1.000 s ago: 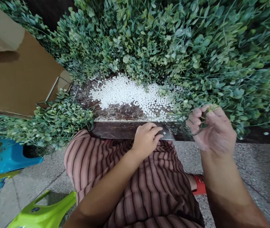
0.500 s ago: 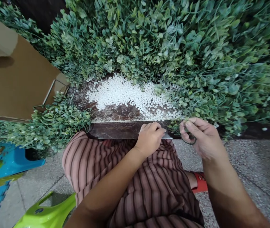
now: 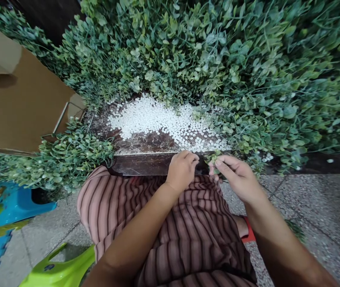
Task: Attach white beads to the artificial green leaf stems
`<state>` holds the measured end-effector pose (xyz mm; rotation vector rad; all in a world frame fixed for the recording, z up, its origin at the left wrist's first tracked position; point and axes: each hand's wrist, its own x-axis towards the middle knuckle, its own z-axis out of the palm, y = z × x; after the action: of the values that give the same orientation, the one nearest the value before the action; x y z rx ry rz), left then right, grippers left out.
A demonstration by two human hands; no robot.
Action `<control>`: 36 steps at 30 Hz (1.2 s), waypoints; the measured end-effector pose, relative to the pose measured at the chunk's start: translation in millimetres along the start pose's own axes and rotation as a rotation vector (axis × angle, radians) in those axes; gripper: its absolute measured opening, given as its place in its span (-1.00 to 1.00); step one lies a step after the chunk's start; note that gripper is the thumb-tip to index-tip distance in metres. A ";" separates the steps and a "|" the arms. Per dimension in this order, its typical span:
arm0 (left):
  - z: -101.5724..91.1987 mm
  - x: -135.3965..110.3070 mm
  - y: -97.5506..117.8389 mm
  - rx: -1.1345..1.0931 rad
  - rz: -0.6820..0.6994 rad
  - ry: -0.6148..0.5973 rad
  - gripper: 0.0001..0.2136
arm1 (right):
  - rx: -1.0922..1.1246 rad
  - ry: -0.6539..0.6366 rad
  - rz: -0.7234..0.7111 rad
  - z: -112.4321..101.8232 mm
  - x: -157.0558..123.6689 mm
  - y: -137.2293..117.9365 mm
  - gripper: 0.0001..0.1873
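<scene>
My right hand [image 3: 239, 173] pinches a small green leaf sprig [image 3: 215, 158] between thumb and fingertips, above the front edge of the dark table [image 3: 148, 162]. To its left, my left hand [image 3: 182, 168] is closed over the same edge, its fingertips curled together. What it holds, if anything, is too small or hidden to make out. A short gap separates the two hands. Just beyond them a pile of small white discs [image 3: 154, 117] lies spread on the table top.
Dense artificial foliage [image 3: 187, 52] covers the back and right. A cardboard box [image 3: 17, 103] stands at left beside a leafy clump [image 3: 77, 147]. Below are a blue stool [image 3: 14, 203], a lime-green stool [image 3: 59, 267] and striped cloth [image 3: 164, 223] over my lap.
My right hand has moved left, closer to my left hand, and the leaf sprig now shows at its fingertips. My left hand has shifted slightly left.
</scene>
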<state>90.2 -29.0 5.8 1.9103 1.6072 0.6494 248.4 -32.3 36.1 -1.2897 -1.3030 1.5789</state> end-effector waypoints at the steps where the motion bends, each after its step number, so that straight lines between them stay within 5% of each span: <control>1: -2.5 0.2 -1.0 -0.139 -0.067 0.030 -0.89 | -0.040 -0.014 -0.021 1.1 0.0 0.4 -0.65; 6: -23.8 -4.1 -4.7 -0.931 -0.464 0.086 -0.94 | -0.301 -0.056 -0.142 12.6 1.3 1.3 -0.69; 11: -34.6 -14.7 -0.4 -1.324 -0.670 0.014 -0.81 | -0.422 -0.092 -0.146 28.3 4.8 -2.0 -0.74; 19: -31.5 -18.0 1.7 -1.407 -0.712 -0.052 -0.78 | -0.381 -0.130 -0.073 38.9 8.2 -3.1 -0.71; 30: -34.8 -19.8 2.2 -1.304 -0.651 0.026 -0.76 | -0.286 -0.102 -0.042 43.9 10.2 1.6 -0.70; 36: -32.3 -19.5 -1.2 -1.390 -0.727 0.009 -0.77 | -0.238 -0.113 -0.034 46.5 10.5 0.4 -0.72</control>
<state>64.2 -44.7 28.3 0.2946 1.1197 1.0133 200.9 -34.8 32.7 -1.3278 -1.6145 1.5270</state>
